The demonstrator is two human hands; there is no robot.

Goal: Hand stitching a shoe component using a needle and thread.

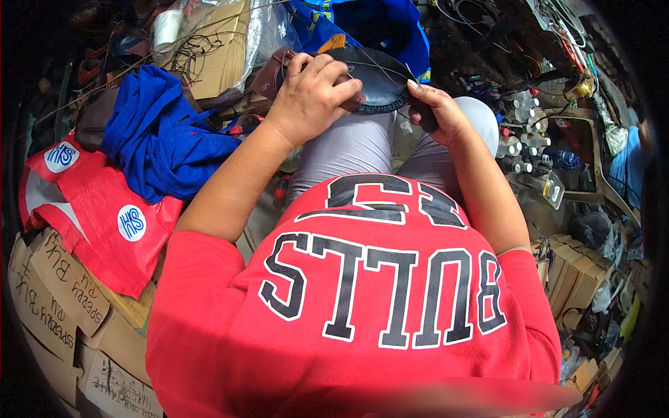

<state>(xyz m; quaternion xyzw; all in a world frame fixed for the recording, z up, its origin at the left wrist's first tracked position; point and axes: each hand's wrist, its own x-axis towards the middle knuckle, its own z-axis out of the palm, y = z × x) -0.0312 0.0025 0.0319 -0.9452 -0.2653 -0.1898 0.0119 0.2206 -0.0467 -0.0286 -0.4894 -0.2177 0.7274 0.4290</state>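
Note:
A shoe (376, 82) with a dark sole, a stitched rim and brown leather parts rests over my grey-clad knees. My left hand (315, 96) is closed around its left part, fingers curled over the brown leather. Beside the shoe's right end, my right hand (443, 115) is closed on a dark-handled awl (424, 117); a short pale tip shows by the thumb and forefinger. Thin dark thread crosses above the sole toward that hand. The palm sides of both hands are hidden.
Beyond the shoe lies a blue bag (411, 31). At left are blue cloth (160, 139), a red bag (104, 216), cardboard boxes (49, 306) and a white cup (167, 28). Several small bottles (523, 143) and a wooden frame (596, 153) stand at right.

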